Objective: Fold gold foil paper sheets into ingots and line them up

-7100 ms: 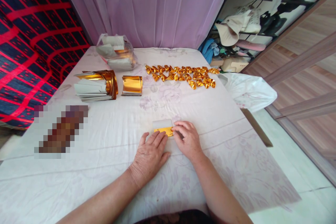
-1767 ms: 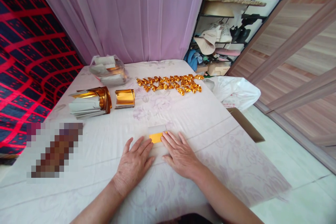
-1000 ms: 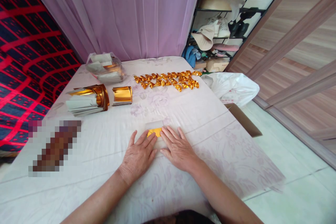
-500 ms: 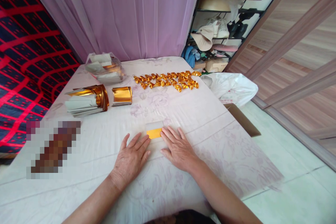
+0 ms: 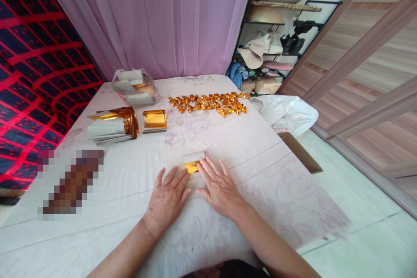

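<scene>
While the small gold-and-white foil paper sheet [image 5: 193, 163] is lying at frame centre on the white floral-clothed surface [image 5: 130, 173], both hands are pressing flat with fingers spread: left hand [image 5: 167, 200] bracing, right hand [image 5: 219, 186] creasing outward evenly.

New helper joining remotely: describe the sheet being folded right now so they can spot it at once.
On the white-clothed table, find both flat hands near its front edge. Between the left hand and right hand fingertips lies a small sheet: white above, gold below, lying alone, unlike the stacks behind.
</scene>
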### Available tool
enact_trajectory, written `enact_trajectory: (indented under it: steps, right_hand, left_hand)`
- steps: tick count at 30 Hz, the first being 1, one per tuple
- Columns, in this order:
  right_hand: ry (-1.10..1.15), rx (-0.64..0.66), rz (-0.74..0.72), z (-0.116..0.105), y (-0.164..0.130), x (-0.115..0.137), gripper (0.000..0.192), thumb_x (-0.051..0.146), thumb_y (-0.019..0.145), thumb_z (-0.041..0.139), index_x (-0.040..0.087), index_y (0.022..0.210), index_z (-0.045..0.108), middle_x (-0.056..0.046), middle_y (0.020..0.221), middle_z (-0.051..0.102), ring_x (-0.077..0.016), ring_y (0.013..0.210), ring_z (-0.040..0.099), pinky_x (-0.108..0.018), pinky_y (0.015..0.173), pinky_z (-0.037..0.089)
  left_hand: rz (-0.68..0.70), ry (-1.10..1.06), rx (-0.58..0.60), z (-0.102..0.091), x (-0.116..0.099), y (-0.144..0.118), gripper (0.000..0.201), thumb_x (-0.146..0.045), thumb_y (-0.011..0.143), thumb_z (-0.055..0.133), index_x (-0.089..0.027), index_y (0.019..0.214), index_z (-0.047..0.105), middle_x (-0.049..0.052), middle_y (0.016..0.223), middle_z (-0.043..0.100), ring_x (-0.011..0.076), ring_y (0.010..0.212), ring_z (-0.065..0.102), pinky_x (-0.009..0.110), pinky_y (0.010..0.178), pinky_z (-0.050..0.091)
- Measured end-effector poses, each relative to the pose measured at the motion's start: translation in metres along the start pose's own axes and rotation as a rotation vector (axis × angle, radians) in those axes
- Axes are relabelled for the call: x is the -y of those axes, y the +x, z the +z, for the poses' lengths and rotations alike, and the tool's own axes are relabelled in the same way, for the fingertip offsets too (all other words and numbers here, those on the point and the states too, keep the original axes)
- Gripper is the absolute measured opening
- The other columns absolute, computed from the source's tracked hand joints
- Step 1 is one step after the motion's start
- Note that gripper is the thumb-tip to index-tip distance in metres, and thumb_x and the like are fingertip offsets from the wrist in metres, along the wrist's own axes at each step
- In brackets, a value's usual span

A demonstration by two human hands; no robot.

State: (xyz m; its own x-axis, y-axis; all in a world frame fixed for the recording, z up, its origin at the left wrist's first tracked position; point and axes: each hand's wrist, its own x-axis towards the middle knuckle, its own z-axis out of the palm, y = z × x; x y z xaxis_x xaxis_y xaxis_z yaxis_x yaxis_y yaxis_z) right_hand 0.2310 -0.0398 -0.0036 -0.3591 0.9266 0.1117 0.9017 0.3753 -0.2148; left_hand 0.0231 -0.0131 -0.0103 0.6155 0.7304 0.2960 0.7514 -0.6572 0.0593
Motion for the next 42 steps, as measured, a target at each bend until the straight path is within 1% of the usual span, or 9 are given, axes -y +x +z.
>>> enact_trajectory:
  steps: [3, 7, 13, 20, 25, 30, 33, 37, 42]
  right_hand:
    - [0.035, 0.051, -0.066, 0.004, 0.002, 0.002, 0.06, 0.046, 0.095, 0.046, 0.018, 0.147, 0.034, -0.007, 0.155, 0.03, -0.0245, 0.145, 0.02, -0.056, 0.118, 0.012]
    - [0.044, 0.085, -0.023, 0.004, -0.001, -0.006, 0.057, 0.045, 0.096, 0.044, 0.021, 0.147, 0.034, -0.007, 0.153, 0.034, -0.0252, 0.144, 0.023, -0.058, 0.117, 0.013]
    - [0.032, 0.056, 0.048, -0.002, -0.006, -0.012, 0.05, 0.042, 0.097, 0.043, 0.023, 0.143, 0.042, -0.005, 0.151, 0.038, -0.0257, 0.144, 0.023, -0.058, 0.116, 0.014]
    - [0.029, 0.031, 0.132, -0.004, -0.006, -0.019, 0.049, 0.042, 0.096, 0.045, 0.021, 0.141, 0.046, -0.007, 0.15, 0.04, -0.0264, 0.142, 0.026, -0.056, 0.115, 0.016]
    - [0.051, 0.028, 0.128, -0.007, -0.004, -0.023, 0.048, 0.04, 0.095, 0.048, 0.02, 0.139, 0.048, -0.007, 0.149, 0.042, -0.0257, 0.141, 0.029, -0.054, 0.116, 0.016]
    - [0.091, -0.008, 0.127, -0.007, 0.001, -0.023, 0.042, 0.033, 0.093, 0.05, 0.02, 0.133, 0.053, -0.008, 0.145, 0.047, -0.0249, 0.139, 0.032, -0.051, 0.116, 0.019]
    - [0.107, -0.019, 0.109, -0.009, 0.006, -0.025, 0.038, 0.029, 0.092, 0.053, 0.02, 0.129, 0.056, -0.008, 0.142, 0.05, -0.0252, 0.138, 0.034, -0.052, 0.115, 0.019]
    - [0.118, -0.044, 0.092, -0.01, 0.015, -0.028, 0.033, 0.026, 0.089, 0.055, 0.022, 0.122, 0.059, -0.008, 0.137, 0.055, -0.0259, 0.137, 0.036, -0.054, 0.113, 0.021]
    - [0.132, -0.085, 0.11, -0.007, 0.024, -0.023, 0.027, 0.021, 0.087, 0.057, 0.022, 0.113, 0.062, -0.007, 0.132, 0.058, -0.0263, 0.135, 0.038, -0.055, 0.113, 0.021]
  left_hand:
    - [-0.01, 0.007, 0.0, 0.0, -0.001, 0.0, 0.038, -0.037, 0.096, 0.041, -0.024, 0.124, 0.063, 0.005, 0.125, 0.066, 0.028, 0.122, 0.054, 0.05, 0.11, 0.026]
    - [-0.009, -0.004, -0.008, 0.0, 0.0, 0.001, 0.036, -0.035, 0.096, 0.041, -0.024, 0.123, 0.063, 0.005, 0.124, 0.066, 0.0278, 0.121, 0.055, 0.051, 0.109, 0.028]
    - [0.003, -0.06, -0.017, 0.0, -0.001, 0.001, 0.034, -0.035, 0.097, 0.042, -0.024, 0.12, 0.065, 0.005, 0.122, 0.068, 0.0271, 0.117, 0.057, 0.05, 0.107, 0.031]
    - [0.009, -0.081, -0.026, -0.002, -0.001, 0.001, 0.031, -0.032, 0.097, 0.044, -0.022, 0.114, 0.067, 0.005, 0.119, 0.069, 0.0255, 0.114, 0.059, 0.049, 0.106, 0.034]
    - [0.031, -0.049, -0.036, -0.003, 0.0, 0.006, 0.027, -0.03, 0.095, 0.046, -0.02, 0.104, 0.069, 0.007, 0.124, 0.066, 0.027, 0.117, 0.057, 0.048, 0.105, 0.036]
    - [0.107, -0.025, -0.062, -0.002, 0.006, 0.017, 0.028, -0.022, 0.094, 0.047, -0.023, 0.116, 0.064, 0.005, 0.128, 0.063, 0.0273, 0.119, 0.055, 0.048, 0.103, 0.039]
    - [0.138, -0.047, -0.035, 0.001, 0.011, 0.027, 0.028, -0.022, 0.093, 0.052, -0.025, 0.118, 0.063, 0.003, 0.127, 0.064, 0.0277, 0.119, 0.055, 0.049, 0.102, 0.039]
    - [0.116, -0.106, -0.016, 0.005, 0.016, 0.037, 0.024, -0.027, 0.092, 0.055, -0.026, 0.113, 0.066, 0.002, 0.12, 0.068, 0.0275, 0.116, 0.057, 0.05, 0.102, 0.037]
    - [0.053, -0.187, 0.008, 0.005, 0.013, 0.041, 0.021, -0.029, 0.092, 0.057, -0.025, 0.11, 0.066, 0.002, 0.111, 0.072, 0.0246, 0.107, 0.06, 0.049, 0.102, 0.035]
